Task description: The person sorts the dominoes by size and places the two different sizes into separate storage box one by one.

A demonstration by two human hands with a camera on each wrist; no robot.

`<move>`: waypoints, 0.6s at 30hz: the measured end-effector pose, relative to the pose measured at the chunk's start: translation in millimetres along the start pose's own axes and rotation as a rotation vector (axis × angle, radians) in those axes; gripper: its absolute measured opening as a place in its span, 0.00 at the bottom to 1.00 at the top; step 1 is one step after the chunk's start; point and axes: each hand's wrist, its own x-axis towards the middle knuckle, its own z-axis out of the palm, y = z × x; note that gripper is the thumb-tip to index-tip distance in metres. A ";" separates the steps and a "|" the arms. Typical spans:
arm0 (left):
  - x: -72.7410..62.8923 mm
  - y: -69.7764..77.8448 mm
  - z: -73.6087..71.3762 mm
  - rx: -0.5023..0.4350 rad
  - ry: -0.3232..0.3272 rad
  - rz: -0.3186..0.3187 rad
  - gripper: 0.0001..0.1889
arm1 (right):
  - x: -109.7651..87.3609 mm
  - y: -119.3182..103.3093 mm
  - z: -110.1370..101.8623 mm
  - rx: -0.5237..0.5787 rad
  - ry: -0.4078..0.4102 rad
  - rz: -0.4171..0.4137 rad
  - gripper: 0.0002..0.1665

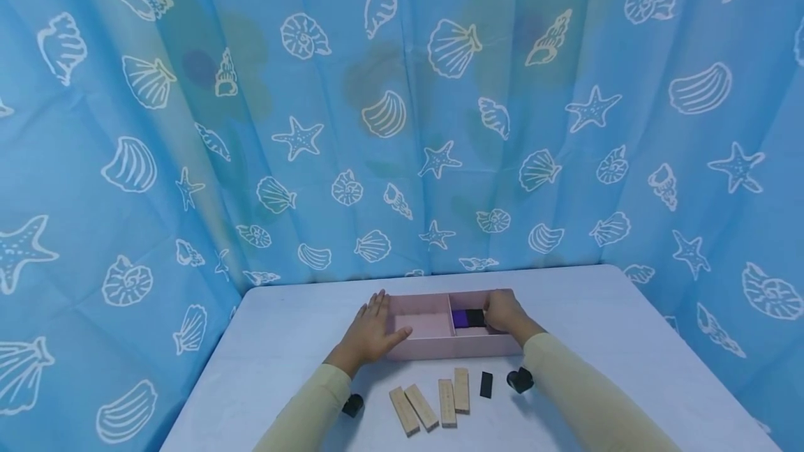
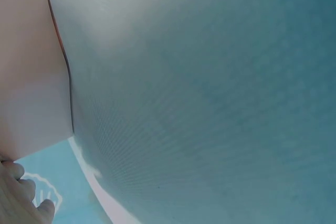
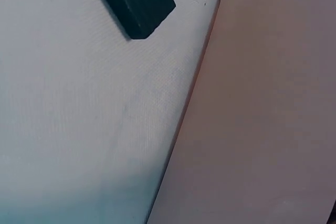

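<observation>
A pink box (image 1: 455, 348) with a divider (image 1: 451, 315) stands toward the back of the table. My left hand (image 1: 369, 332) rests against its left end, thumb over the front rim and fingers straight. In the right compartment lie a purple block (image 1: 460, 318) and a black block (image 1: 475, 317), side by side. My right hand (image 1: 504, 310) reaches into that compartment at its right end, next to the black block. Its fingertips are hidden, so whatever they hold cannot be seen. The left wrist view shows part of the left hand (image 2: 23, 195) by the box wall (image 2: 31, 77).
Several plain wooden blocks (image 1: 447, 403) lie in front of the box. One loose black block (image 1: 486, 384) lies right of them, also seen in the right wrist view. Dark wrist cameras (image 1: 520, 380) hang under both forearms. A blue shell-print curtain (image 1: 402, 159) surrounds the white table (image 1: 301, 326).
</observation>
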 end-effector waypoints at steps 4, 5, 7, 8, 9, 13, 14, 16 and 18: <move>0.1 0.9 -1.3 -0.015 -0.001 0.004 0.51 | -3.3 2.5 -2.5 0.029 -0.008 -0.034 0.13; -0.1 1.0 -1.3 -0.019 -0.003 0.004 0.51 | -4.6 3.0 -2.9 0.036 -0.008 -0.040 0.15; -0.6 1.2 -1.1 -0.015 -0.004 0.007 0.50 | -6.8 4.1 -4.0 0.037 -0.012 -0.053 0.15; -0.9 1.3 -1.3 -0.017 -0.004 0.008 0.50 | -7.9 4.5 -4.8 0.038 -0.013 -0.060 0.16; -1.1 1.3 -1.4 -0.012 -0.005 0.008 0.51 | -9.0 4.6 -5.9 0.044 -0.017 -0.061 0.16; -1.4 1.1 -2.3 0.006 -0.010 0.000 0.55 | -13.9 2.5 -11.8 0.044 -0.017 -0.062 0.17; -1.4 1.0 -2.6 0.008 -0.010 -0.001 0.56 | -15.0 1.9 -13.5 0.046 -0.018 -0.065 0.17; -1.0 0.8 -2.4 0.014 -0.011 -0.003 0.58 | -17.3 0.8 -16.5 0.044 -0.015 -0.072 0.18; -0.6 0.9 -2.0 0.014 -0.012 -0.001 0.58 | -19.2 0.8 -18.9 0.044 -0.015 -0.083 0.18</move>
